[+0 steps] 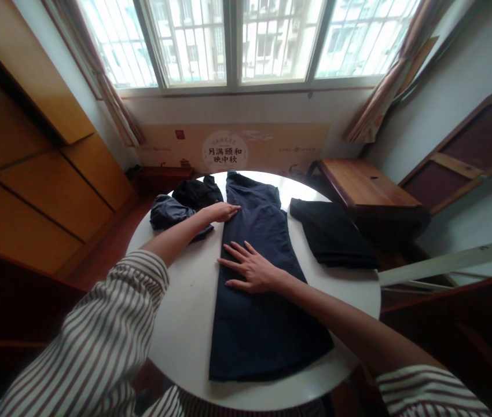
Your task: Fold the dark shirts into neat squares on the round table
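Note:
A navy short-sleeved shirt (263, 330), folded lengthwise, lies on the round white table (180, 324), its hem towards me and a sleeve at the far right. My left hand (225, 212) is at the shirt's far left edge, its fingers bent and drawn together on the fabric; the thumb is hidden. Nearer to me, my right hand (252, 269) presses flat on the shirt's middle with fingers spread, the fingertips reaching its left edge.
A folded black garment (337, 234) lies at the table's right. Crumpled grey-blue clothing (168, 211) and a black garment (196, 193) lie at the left. Beyond the table stand a wooden side table (367, 182) at right and yellow-brown cabinets (50, 191) at left.

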`<action>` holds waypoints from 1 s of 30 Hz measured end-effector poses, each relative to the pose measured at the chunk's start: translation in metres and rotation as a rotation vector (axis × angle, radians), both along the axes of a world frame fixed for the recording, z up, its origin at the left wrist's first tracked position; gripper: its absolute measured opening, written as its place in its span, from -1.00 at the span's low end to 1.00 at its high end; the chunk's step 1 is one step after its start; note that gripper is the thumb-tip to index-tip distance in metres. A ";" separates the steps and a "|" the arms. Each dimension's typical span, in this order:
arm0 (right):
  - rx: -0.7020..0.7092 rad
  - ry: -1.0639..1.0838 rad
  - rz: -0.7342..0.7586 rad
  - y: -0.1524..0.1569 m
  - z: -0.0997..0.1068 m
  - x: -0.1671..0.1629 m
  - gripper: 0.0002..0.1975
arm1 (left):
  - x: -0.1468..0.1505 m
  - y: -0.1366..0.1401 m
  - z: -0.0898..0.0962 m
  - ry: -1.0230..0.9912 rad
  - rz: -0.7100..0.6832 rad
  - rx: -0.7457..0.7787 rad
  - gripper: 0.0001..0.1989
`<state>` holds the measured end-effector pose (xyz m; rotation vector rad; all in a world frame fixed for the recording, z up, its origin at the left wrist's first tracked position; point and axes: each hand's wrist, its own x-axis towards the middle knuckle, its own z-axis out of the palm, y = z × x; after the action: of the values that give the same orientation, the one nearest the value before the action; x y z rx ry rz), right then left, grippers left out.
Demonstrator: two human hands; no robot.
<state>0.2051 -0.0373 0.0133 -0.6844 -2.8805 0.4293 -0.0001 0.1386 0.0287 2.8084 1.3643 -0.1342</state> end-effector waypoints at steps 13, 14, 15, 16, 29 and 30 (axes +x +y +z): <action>-0.235 0.149 0.245 -0.145 0.031 0.053 -0.24 | 0.008 -0.027 0.004 -0.026 -0.120 0.090 -0.52; -0.231 0.163 0.219 -0.147 0.031 0.060 -0.29 | 0.010 -0.042 0.003 -0.077 -0.145 0.122 -0.52; -0.213 0.184 0.163 -0.147 0.029 0.068 -0.36 | 0.010 -0.060 0.003 -0.135 -0.169 0.148 -0.52; -0.179 0.209 0.071 -0.146 0.027 0.078 -0.45 | 0.010 -0.081 0.003 -0.195 -0.191 0.164 -0.53; -0.019 0.400 -0.776 -0.104 -0.007 0.109 -0.57 | -0.059 -0.245 -0.011 -0.206 -0.329 0.337 -0.49; -0.037 0.406 -0.769 -0.103 -0.007 0.108 -0.58 | -0.058 -0.242 -0.010 -0.185 -0.360 0.342 -0.50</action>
<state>0.3133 -0.1399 0.0058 -1.4227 -2.0336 0.4335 -0.0586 -0.1038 0.0189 3.2183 0.9073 0.3822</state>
